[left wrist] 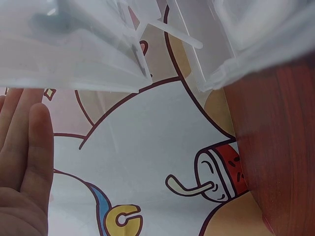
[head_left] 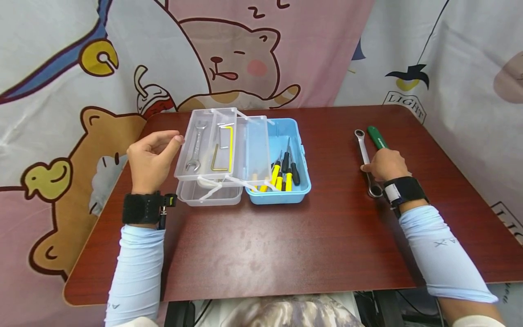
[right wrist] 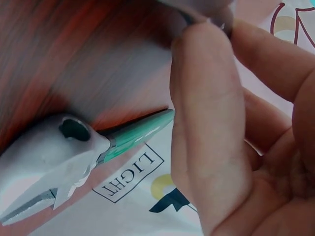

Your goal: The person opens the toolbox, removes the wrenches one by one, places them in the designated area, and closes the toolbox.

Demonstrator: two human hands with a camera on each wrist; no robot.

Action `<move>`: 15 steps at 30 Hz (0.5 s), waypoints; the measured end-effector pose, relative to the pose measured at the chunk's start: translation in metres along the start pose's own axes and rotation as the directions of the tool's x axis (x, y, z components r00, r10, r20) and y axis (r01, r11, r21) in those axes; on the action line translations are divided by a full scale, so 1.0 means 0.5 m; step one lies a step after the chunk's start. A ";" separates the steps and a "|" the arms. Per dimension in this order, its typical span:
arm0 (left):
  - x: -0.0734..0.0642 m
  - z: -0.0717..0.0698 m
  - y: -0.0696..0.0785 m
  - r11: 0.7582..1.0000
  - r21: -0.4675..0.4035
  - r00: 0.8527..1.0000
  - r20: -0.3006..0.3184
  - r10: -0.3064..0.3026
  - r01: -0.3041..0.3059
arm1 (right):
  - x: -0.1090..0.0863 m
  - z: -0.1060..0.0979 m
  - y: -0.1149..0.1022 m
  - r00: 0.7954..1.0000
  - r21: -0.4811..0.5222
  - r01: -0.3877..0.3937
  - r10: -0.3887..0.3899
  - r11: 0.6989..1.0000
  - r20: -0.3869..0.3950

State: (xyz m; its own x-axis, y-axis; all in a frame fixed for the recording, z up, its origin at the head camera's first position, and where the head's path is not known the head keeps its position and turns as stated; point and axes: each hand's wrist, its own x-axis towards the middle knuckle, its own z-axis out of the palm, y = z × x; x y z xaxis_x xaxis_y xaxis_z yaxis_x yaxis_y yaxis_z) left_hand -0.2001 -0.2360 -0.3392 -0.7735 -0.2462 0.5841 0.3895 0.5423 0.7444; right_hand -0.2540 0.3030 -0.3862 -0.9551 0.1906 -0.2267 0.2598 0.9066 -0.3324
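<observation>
Head view: right grip [head_left: 386, 165] on wrench [head_left: 362, 147], "LIGHT" lettering [head_left: 406, 104] across backdrop cloth [head_left: 461, 72].

The wrench [head_left: 363, 150] is silver, the pliers [head_left: 377, 137] green-handled, the box [head_left: 282, 198] blue.

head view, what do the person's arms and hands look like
The left hand and right hand wear no gloves. Behind them are black wrist straps, the right one with a white patch, then pale blue sleeves with small dark marks.

Head cam: near end of green-handled pliers [head_left: 377, 137] + mid-shaft of wrench [head_left: 363, 149] prob. behind R hand [head_left: 388, 165]
</observation>
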 end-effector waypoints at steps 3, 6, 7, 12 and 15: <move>0.001 0.000 -0.001 1.000 0.002 1.000 0.000 0.001 -0.001 | 0.001 -0.001 0.000 1.000 -0.005 -0.004 0.004 1.000 -0.008; 0.001 0.000 -0.002 1.000 0.002 1.000 0.000 0.000 0.000 | 0.004 -0.002 0.000 1.000 -0.011 0.001 -0.001 1.000 -0.001; 0.000 0.000 -0.002 1.000 0.002 1.000 0.000 0.000 0.000 | 0.005 -0.002 0.001 1.000 -0.013 0.004 -0.004 1.000 0.000; 0.000 0.000 -0.003 1.000 0.002 1.000 0.001 -0.003 0.003 | 0.010 -0.004 0.003 1.000 -0.024 0.015 -0.015 1.000 0.006; 0.000 0.001 -0.005 1.000 0.005 1.000 0.000 -0.003 0.003 | 0.011 -0.004 0.003 1.000 -0.029 0.015 -0.015 0.999 0.001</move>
State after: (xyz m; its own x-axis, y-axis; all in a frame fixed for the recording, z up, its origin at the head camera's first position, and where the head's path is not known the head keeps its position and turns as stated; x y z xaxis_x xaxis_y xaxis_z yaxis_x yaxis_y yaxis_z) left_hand -0.2014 -0.2370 -0.3410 -0.7748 -0.2474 0.5818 0.3848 0.5456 0.7445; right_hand -0.2592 0.3061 -0.3861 -0.9587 0.1768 -0.2227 0.2415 0.9199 -0.3091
